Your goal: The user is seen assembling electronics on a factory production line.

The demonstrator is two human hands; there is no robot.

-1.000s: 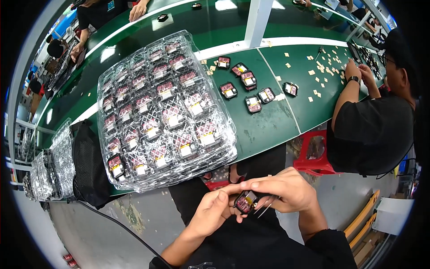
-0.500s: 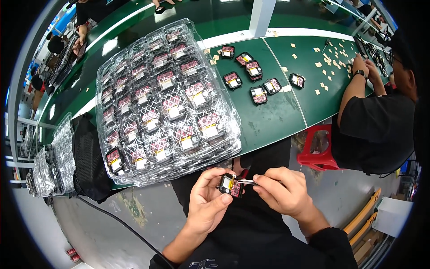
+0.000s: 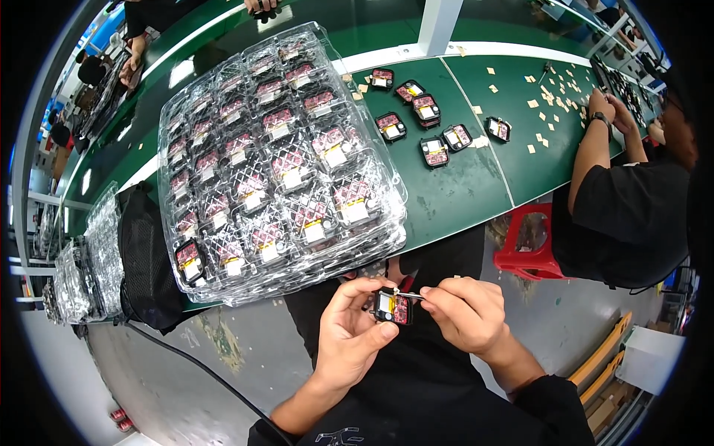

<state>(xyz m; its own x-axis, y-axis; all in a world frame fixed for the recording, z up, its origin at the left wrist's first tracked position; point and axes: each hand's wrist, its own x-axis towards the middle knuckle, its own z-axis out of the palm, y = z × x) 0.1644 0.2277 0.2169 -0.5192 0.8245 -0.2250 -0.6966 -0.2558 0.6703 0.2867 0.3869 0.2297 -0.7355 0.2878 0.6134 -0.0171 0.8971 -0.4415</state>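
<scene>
Between thumb and fingers, my left hand (image 3: 348, 338) holds a small black electronic device housing (image 3: 393, 306) by its edge. Inside it show a red circuit board, a white rectangular part and a bit of yellow tape. My right hand (image 3: 467, 312) pinches a pair of metal tweezers (image 3: 410, 295), whose tips reach the upper edge of the housing. What the tips touch is too small to tell. Both hands are over my lap, in front of the bench edge.
A stack of clear plastic trays (image 3: 398, 241) filled with similar housings lies on the green bench (image 3: 461, 197). Several loose housings (image 3: 435, 151) sit to its right, beyond them scattered beige pieces (image 3: 549, 98). A co-worker (image 3: 632, 178) sits at right by a red stool (image 3: 523, 241).
The housing has shifted slightly right and turned a little in my left hand. The tweezers' tips now lie nearer its upper edge. The view has moved slightly.
</scene>
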